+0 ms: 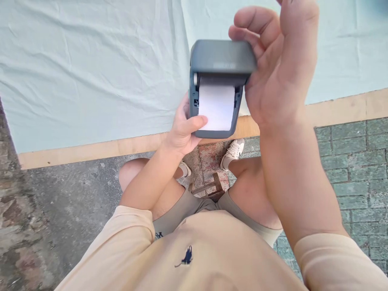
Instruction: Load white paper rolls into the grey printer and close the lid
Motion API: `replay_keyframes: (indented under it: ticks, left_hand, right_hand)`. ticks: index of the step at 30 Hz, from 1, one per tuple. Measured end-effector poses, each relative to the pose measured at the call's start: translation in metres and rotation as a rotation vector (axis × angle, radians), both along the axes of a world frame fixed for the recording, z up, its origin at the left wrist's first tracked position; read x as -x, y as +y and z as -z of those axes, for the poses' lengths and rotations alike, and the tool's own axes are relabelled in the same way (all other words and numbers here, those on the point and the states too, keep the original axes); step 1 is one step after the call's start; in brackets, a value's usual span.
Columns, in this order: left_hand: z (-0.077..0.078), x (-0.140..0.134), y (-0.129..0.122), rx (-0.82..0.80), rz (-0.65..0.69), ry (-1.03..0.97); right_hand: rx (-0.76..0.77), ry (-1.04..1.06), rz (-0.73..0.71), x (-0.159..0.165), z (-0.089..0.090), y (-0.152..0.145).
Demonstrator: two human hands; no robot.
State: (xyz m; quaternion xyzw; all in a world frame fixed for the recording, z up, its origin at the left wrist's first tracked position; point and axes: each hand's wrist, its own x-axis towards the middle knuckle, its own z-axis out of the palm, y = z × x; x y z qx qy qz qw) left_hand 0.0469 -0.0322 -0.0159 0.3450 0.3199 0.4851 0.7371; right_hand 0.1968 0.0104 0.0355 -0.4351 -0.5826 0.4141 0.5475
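A dark grey-blue portable label printer [194, 117] is held up over the near edge of the table, its lid [222, 56] raised. White label paper [216, 105] lies in the compartment below the lid. My left hand [184, 129] grips the printer's lower left side, with the thumb over the paper and the other fingers mostly hidden behind the body. Beside the lid's right edge is my right hand [275, 72], slightly blurred, its fingers loosely bent and apart. Its palm side meets the lid's edge in the picture; whether it presses on it I cannot tell.
A wrinkled pale blue cloth [91, 72] covers the table, leaving a strip of bare wooden edge [342, 107]. Below are my knees, shoes [233, 151] and a small wooden stool [212, 186]. Green-grey brick paving [357, 169] lies right, grey concrete [75, 194] left.
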Motion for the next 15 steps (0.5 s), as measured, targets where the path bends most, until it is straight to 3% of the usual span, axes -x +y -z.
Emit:
replay_keyframes:
  ticks: [2,9,15]
  left_hand:
    - [0.001,-0.001,0.001,-0.016,0.0,-0.004]
    - [0.0,-0.002,0.0,-0.054,-0.015,0.041]
    - [-0.015,-0.005,0.003,0.032,0.015,-0.072]
  right_hand:
    - [0.017,0.09,-0.018,-0.003,0.003,-0.006]
    - [0.16,-0.051,-0.165,-0.007,0.002,-0.027]
    - [0.102,-0.097,-0.188,-0.009,-0.002,-0.03]
